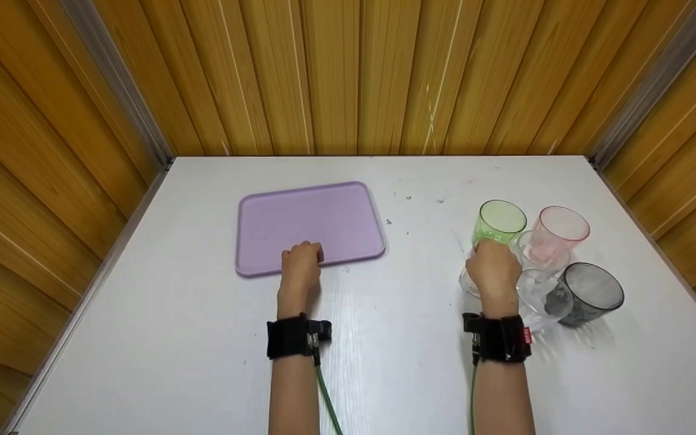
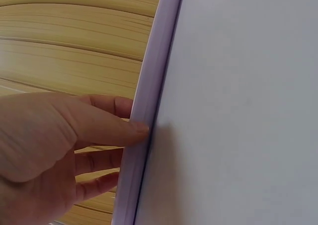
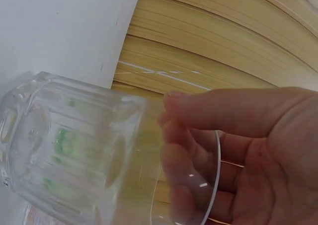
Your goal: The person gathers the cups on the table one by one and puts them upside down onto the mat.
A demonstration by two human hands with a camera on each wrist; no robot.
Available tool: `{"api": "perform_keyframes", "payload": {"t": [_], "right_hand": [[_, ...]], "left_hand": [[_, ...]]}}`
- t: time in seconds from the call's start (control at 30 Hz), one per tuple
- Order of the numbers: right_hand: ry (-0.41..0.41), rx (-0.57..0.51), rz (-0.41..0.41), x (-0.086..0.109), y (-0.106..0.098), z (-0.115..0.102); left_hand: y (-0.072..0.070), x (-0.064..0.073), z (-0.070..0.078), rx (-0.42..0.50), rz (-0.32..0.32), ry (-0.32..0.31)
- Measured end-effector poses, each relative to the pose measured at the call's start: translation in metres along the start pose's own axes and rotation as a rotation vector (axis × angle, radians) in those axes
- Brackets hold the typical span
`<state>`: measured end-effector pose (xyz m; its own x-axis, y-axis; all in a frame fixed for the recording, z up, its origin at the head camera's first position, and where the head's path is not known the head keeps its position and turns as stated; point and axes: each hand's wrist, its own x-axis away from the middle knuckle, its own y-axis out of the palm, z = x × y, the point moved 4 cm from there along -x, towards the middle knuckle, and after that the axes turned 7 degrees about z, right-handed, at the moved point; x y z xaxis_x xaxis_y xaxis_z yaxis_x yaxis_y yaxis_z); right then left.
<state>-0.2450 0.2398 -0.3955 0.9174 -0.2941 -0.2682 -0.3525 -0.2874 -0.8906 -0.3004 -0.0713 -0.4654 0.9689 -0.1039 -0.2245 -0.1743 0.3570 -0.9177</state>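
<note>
A light purple tray [image 1: 312,223] lies flat on the white table. My left hand [image 1: 301,263] is at its near edge; in the left wrist view, the thumb presses the outer side of the tray rim [image 2: 158,51] and the fingers reach over the other side. At the right, my right hand [image 1: 494,266] holds a clear tumbler [image 3: 84,150] near its rim, thumb and fingers round the upper part. From above, the hand hides much of that tumbler. Just beyond the hand stands a green tumbler [image 1: 501,219].
Close to the right hand stand two more clear tumblers, one nearer [image 1: 544,296] and one farther. A pink tumbler [image 1: 559,226] stands behind and a dark grey tumbler [image 1: 592,290] to the right. Wood-patterned walls [image 1: 336,78] border the table's back and sides.
</note>
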Motion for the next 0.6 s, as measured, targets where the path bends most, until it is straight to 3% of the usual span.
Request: {"api": "perform_keyframes", "payload": {"t": [0.6], "right_hand": [[0.04, -0.04, 0.088, 0.0002, -0.0051, -0.0036]], "left_hand": [[-0.0058, 0.0023, -0.0006, 0.079, -0.114, 0.047]]}}
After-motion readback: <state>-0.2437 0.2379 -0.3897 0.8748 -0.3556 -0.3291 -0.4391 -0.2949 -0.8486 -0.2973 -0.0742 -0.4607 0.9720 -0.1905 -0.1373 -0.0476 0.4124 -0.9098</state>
